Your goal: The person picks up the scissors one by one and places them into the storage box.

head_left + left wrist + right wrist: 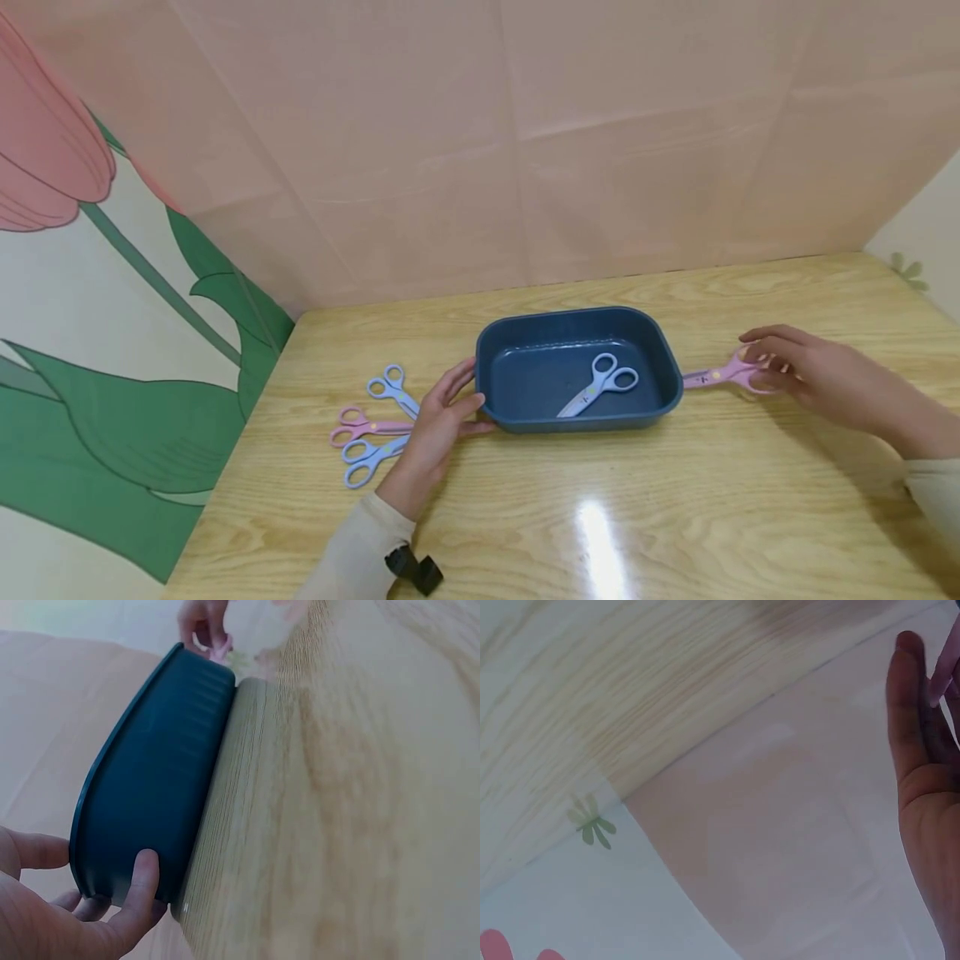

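One pale blue pair of scissors (pixel 597 385) lies in the blue tray (pixel 525 417); three wait left of it. The right hand (pixel 813 375) pinches the pink scissors (pixel 723 374), a step judged underway. The left hand (pixel 438 417) rests spread against the tray.

No lettering to read anywhere here. The pink scissors (pixel 716 376) by the tray carry a small dark mark near the pivot, too tiny and blurred to make out. The blue scissors in the tray (pixel 597 384) show only a pale dot. The wall prints are flowers and leaves, with no words or numbers on them.
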Available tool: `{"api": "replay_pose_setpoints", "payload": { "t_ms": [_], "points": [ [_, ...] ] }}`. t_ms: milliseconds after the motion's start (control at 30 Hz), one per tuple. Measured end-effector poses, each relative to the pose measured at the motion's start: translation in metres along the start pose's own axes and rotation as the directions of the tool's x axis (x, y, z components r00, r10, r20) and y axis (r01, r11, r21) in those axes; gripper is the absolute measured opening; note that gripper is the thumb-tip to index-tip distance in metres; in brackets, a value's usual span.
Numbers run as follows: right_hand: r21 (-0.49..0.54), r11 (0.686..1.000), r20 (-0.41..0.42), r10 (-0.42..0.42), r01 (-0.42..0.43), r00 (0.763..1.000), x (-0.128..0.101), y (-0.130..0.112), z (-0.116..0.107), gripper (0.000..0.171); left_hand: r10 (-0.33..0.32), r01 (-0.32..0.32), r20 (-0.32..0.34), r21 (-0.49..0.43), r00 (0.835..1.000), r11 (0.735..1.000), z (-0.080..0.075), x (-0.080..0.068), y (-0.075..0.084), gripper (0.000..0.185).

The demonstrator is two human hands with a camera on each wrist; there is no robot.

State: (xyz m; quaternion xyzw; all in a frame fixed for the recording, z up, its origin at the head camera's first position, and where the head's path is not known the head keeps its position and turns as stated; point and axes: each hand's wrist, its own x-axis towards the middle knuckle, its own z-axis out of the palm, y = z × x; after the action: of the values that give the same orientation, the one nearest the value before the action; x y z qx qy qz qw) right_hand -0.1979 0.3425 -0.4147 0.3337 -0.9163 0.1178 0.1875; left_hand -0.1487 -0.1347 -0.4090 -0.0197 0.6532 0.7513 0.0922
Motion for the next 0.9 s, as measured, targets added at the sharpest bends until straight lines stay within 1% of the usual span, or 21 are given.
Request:
{"api": "replay_pose_setpoints", "payload": {
  "t_ms": [133,267,400,467,533,633,667,767,900],
  "points": [
    [0.061,0.998,-0.041,-0.008,0.010,0.999,0.002,-0.001,-0.001,0.049,0.000,0.000,0.003,0.008,1.000,1.000,0.000,0.000,0.000,0.058],
    [0.092,0.996,-0.085,-0.001,0.009,0.996,0.004,-0.002,-0.004,0.053,0.001,-0.001,0.001,0.010,1.000,1.000,0.000,0.001,0.000,0.058],
    [0.114,0.993,-0.124,0.006,0.008,0.992,0.004,-0.004,-0.005,0.049,0.006,-0.006,-0.005,0.012,1.000,1.000,0.000,-0.001,-0.001,0.058],
    [0.122,0.992,-0.135,-0.013,0.030,0.991,0.003,-0.006,-0.004,0.047,-0.006,0.006,-0.011,0.019,1.000,1.000,-0.001,-0.003,-0.002,0.058],
    [0.121,0.990,-0.147,-0.051,0.069,0.988,0.001,-0.007,-0.003,0.043,-0.025,0.026,-0.023,0.022,0.999,0.999,-0.002,-0.005,-0.003,0.058],
    [0.116,0.986,-0.178,-0.096,0.118,0.979,0.001,-0.007,-0.003,0.028,-0.037,0.038,-0.026,0.028,0.999,0.999,-0.002,-0.005,-0.004,0.057],
    [0.110,0.986,-0.190,-0.103,0.126,0.976,0.002,-0.006,-0.004,0.028,-0.034,0.035,-0.025,0.025,0.999,0.999,-0.001,-0.004,-0.004,0.057],
    [0.100,0.985,-0.218,-0.115,0.139,0.969,0.004,-0.003,-0.008,0.041,-0.010,0.010,-0.016,0.021,1.000,1.000,0.000,-0.002,-0.003,0.057],
    [0.089,0.984,-0.215,-0.132,0.154,0.968,0.008,-0.001,-0.011,0.041,0.000,0.000,-0.020,0.019,1.000,1.000,0.001,0.000,-0.001,0.057]
  ]
}}
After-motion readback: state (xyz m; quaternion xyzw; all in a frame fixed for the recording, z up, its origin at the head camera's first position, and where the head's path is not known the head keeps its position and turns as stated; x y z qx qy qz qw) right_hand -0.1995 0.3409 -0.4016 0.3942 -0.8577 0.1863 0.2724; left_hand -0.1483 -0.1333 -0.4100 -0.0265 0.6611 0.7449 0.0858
